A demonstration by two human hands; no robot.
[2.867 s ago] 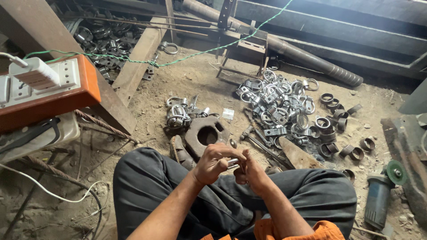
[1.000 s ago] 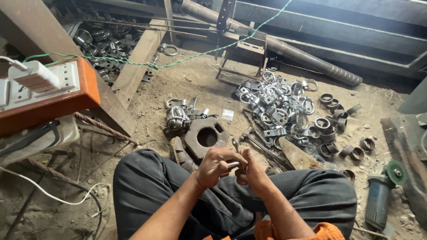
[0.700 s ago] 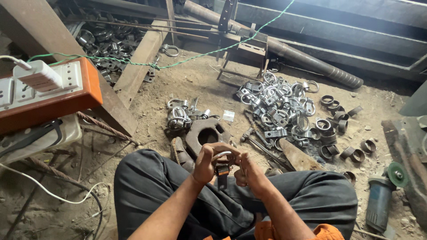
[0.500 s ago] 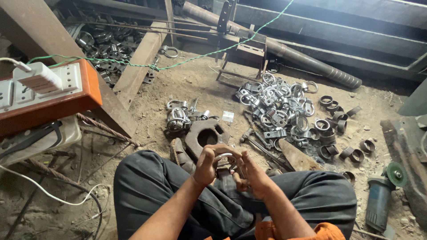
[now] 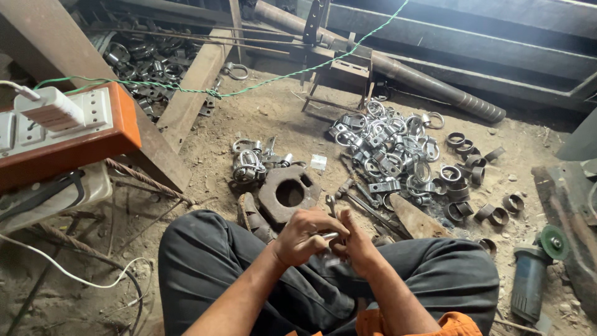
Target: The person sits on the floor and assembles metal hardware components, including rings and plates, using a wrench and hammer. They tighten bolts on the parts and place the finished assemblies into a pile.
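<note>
I sit cross-legged on a dirt floor in dark trousers. My left hand [image 5: 305,236] and my right hand [image 5: 356,244] are pressed together over my lap, both closed on a small shiny metal clamp part [image 5: 329,236] held between the fingers. Most of the part is hidden by the fingers. Just beyond my hands lies a thick rusty steel plate with a round hole [image 5: 289,193]. A wrench [image 5: 331,204] lies on the ground right in front of my fingers.
A heap of shiny metal clamps [image 5: 388,152] and dark steel rings [image 5: 469,183] lies ahead right. Assembled clamps [image 5: 249,165] sit ahead left. An orange box with sockets [image 5: 59,134] stands at the left, an angle grinder [image 5: 535,277] at the right, a pipe [image 5: 398,68] behind.
My hands have stayed together over my lap, turning the small metal part between the fingers. The view has shifted only slightly.
</note>
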